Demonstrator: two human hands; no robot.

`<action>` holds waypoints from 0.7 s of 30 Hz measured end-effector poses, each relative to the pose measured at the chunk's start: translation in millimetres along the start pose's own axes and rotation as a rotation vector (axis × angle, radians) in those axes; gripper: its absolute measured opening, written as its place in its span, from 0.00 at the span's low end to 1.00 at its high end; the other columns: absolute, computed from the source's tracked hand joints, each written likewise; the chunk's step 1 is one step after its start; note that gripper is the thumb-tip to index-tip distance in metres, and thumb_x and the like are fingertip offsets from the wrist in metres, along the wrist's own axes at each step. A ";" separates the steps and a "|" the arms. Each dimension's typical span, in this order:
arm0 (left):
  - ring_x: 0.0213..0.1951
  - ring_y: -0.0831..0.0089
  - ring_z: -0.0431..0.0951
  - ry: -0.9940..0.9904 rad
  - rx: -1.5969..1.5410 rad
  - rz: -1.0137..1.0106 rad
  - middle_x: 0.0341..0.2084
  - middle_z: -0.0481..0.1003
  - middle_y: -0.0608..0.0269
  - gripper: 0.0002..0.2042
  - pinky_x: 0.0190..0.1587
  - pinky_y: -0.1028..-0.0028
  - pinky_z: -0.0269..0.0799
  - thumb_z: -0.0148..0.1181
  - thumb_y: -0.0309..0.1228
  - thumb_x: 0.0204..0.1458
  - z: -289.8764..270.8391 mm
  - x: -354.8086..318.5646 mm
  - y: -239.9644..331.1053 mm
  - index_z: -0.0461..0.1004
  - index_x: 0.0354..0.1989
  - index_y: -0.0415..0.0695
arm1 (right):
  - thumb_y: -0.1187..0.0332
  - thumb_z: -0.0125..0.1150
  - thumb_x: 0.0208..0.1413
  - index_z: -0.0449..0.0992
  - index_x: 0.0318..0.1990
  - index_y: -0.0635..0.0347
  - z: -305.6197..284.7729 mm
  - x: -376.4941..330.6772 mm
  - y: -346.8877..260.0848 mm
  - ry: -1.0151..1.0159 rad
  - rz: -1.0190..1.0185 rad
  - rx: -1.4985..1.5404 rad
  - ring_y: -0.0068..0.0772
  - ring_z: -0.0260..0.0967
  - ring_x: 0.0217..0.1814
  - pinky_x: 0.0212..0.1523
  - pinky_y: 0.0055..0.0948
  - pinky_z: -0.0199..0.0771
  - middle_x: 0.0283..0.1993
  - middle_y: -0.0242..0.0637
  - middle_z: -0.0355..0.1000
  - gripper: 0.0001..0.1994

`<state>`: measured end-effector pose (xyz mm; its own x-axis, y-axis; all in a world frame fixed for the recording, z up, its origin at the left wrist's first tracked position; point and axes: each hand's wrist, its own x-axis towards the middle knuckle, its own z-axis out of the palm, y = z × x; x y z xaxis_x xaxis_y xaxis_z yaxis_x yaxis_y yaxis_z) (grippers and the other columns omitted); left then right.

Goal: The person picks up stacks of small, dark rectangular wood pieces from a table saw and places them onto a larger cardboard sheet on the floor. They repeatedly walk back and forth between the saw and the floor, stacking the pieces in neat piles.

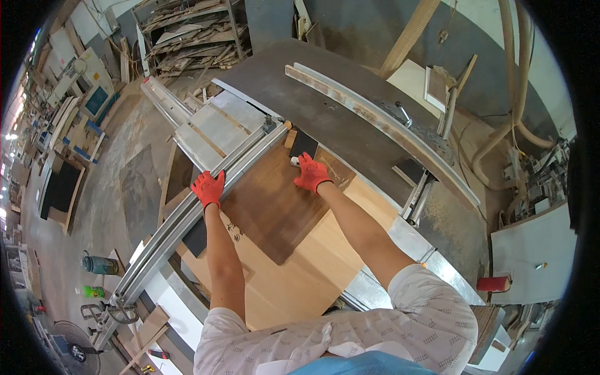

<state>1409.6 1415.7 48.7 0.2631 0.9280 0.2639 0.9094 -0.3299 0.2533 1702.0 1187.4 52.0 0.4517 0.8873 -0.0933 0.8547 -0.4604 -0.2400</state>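
The head view shows a person at a sliding panel saw, both hands in red gloves over the work. The brown wood panel (269, 212), the thing being worked, lies flat on pale wood boards (306, 281), below the lower left edge of the dark saw table (350, 134); its upper left side runs along the metal fence (240, 162).

The left hand (209, 188) lies across the fence with its fingers spread; whether they close around the rail cannot be told. The right hand (312, 174) is palm down over the panel's upper part, fingers moderately spread and reaching to a small pale object (295, 161) (too small to name, and whether it is pinched cannot be told). Just beyond those fingertips lies a black strip (304, 145), with a small wood block (290, 139) beside it, near the fence's upper end.

The step in hand looks like lining up and steadying the panel against the fence. The next move, by this judgement, calls for even pressure from both hands, the panel kept square and the fingers clear of the cutting line.
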 end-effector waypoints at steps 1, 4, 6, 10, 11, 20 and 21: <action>0.55 0.49 0.73 0.033 0.004 0.010 0.49 0.77 0.48 0.31 0.66 0.48 0.53 0.60 0.59 0.52 -0.1 -2.1 -4.5 0.77 0.50 0.42 | 0.44 0.67 0.47 0.57 0.73 0.58 -4.0 -3.6 -4.8 -0.021 0.007 0.016 0.42 0.59 0.75 0.67 0.39 0.67 0.80 0.43 0.49 0.49; 0.54 0.49 0.74 0.014 -0.024 0.026 0.48 0.78 0.47 0.31 0.66 0.47 0.53 0.61 0.59 0.51 -0.7 -8.8 -5.4 0.77 0.49 0.43 | 0.45 0.68 0.47 0.59 0.72 0.58 -11.4 -17.7 -3.6 -0.007 0.009 0.057 0.41 0.58 0.76 0.69 0.38 0.66 0.80 0.43 0.49 0.47; 0.54 0.48 0.74 0.044 -0.008 0.060 0.47 0.77 0.47 0.30 0.65 0.47 0.53 0.61 0.59 0.51 2.8 -9.1 7.0 0.77 0.49 0.43 | 0.47 0.68 0.48 0.59 0.72 0.55 -8.6 -25.7 13.6 0.077 -0.023 0.105 0.46 0.61 0.73 0.67 0.41 0.68 0.79 0.44 0.51 0.45; 0.57 0.48 0.72 0.052 0.005 0.051 0.50 0.76 0.46 0.33 0.65 0.44 0.53 0.63 0.58 0.50 1.8 -18.3 5.8 0.74 0.55 0.43 | 0.51 0.66 0.51 0.61 0.72 0.49 -9.5 -83.4 19.1 0.172 -0.107 0.319 0.55 0.67 0.66 0.62 0.47 0.71 0.76 0.47 0.56 0.40; 0.58 0.48 0.72 0.055 0.020 0.024 0.51 0.75 0.46 0.34 0.65 0.43 0.53 0.64 0.57 0.49 -4.4 -33.2 -2.3 0.73 0.57 0.43 | 0.52 0.66 0.51 0.61 0.71 0.48 -11.3 -117.8 10.7 0.146 -0.117 0.391 0.56 0.67 0.65 0.62 0.47 0.71 0.75 0.48 0.57 0.39; 0.63 0.48 0.67 -0.031 -0.516 0.272 0.61 0.69 0.49 0.47 0.65 0.46 0.58 0.73 0.62 0.38 0.8 -142.2 212.5 0.65 0.64 0.46 | 0.63 0.64 0.54 0.75 0.57 0.59 18.8 -407.9 70.2 0.530 0.012 0.197 0.54 0.61 0.67 0.68 0.53 0.58 0.66 0.47 0.67 0.23; 0.65 0.49 0.65 -0.161 -0.479 0.260 0.62 0.68 0.50 0.48 0.65 0.43 0.55 0.72 0.63 0.38 -7.9 -151.0 248.6 0.64 0.65 0.46 | 0.63 0.64 0.54 0.75 0.57 0.59 22.9 -431.2 78.6 0.534 0.060 0.197 0.55 0.62 0.67 0.69 0.53 0.58 0.66 0.47 0.68 0.22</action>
<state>1593.5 1192.2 79.1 0.5387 0.8081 0.2381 0.5706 -0.5579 0.6026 1568.5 769.3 51.3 0.6085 0.6986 0.3764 0.7828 -0.4503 -0.4295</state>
